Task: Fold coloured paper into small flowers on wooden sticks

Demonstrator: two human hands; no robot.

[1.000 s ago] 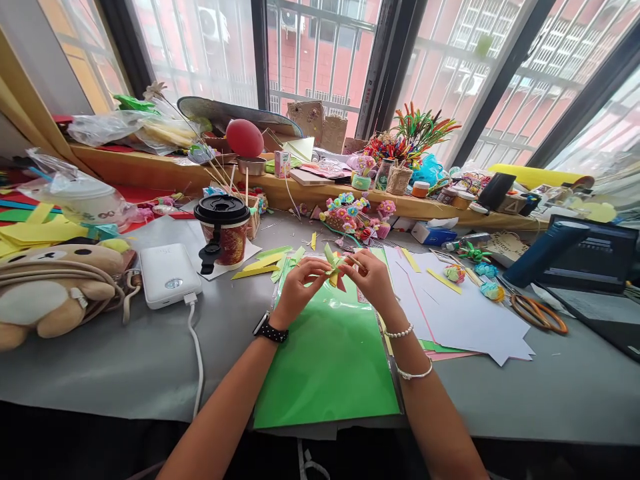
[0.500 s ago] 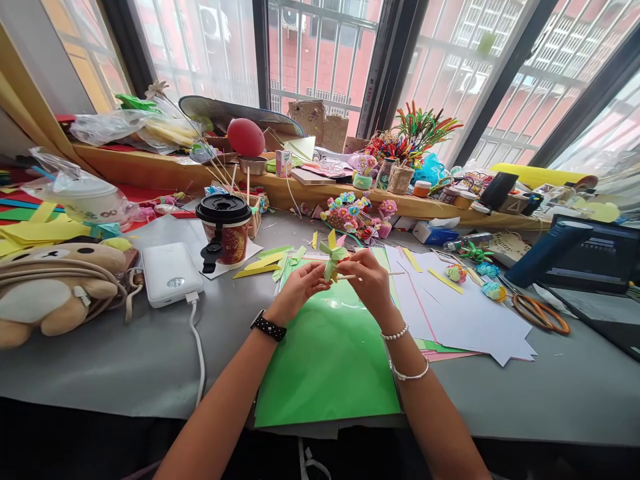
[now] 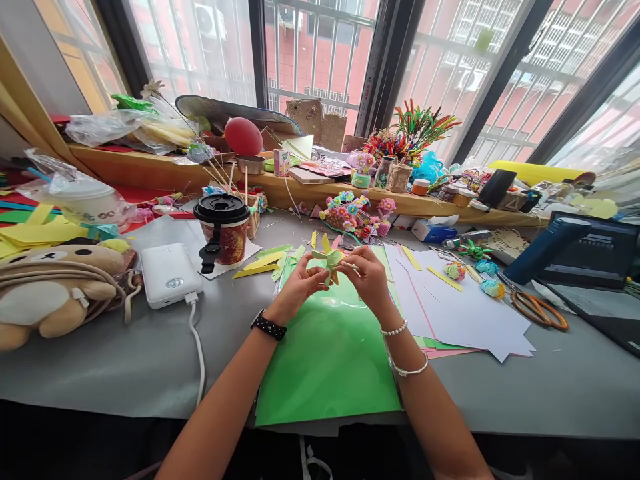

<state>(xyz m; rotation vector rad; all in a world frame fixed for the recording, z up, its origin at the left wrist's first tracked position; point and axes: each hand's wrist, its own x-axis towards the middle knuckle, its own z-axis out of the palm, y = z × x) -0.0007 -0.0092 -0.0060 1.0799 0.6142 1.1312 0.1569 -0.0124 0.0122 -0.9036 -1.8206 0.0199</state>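
**Both hands pinched on a small folded paper piece above the green sheet**

Nearest the camera, two bare forearms reach forward over a bright green sheet point(image 3: 327, 360) that lies flat on the grey table point(image 3: 125, 360). The left wrist carries a black dotted watch band point(image 3: 269, 326); the right wrist carries a bead bracelet point(image 3: 395, 329) and a thin bangle point(image 3: 411, 371).

The left hand point(image 3: 297, 288) is curled, thumb and forefinger drawn together and clamped on the left side of a small yellow-green folded paper piece point(image 3: 327, 260). The right hand point(image 3: 369, 277) is likewise closed, its fingertips gripping the right side of the same piece. The piece is held off the table, just above the far end of the green sheet, between the two hands, with short strips sticking out from it.

To the left lies a white power bank point(image 3: 169, 275) with its cable, and beside it a plush bear bag point(image 3: 55, 287). Farther back stands a paper coffee cup point(image 3: 223, 227) with a black lid. To the right, white paper sheets point(image 3: 470, 313) spread out, with orange-handled scissors point(image 3: 540, 312) beyond them. Farthest, the window ledge point(image 3: 150, 175) holds a red balloon point(image 3: 243, 136) and small paper flowers point(image 3: 350, 213).
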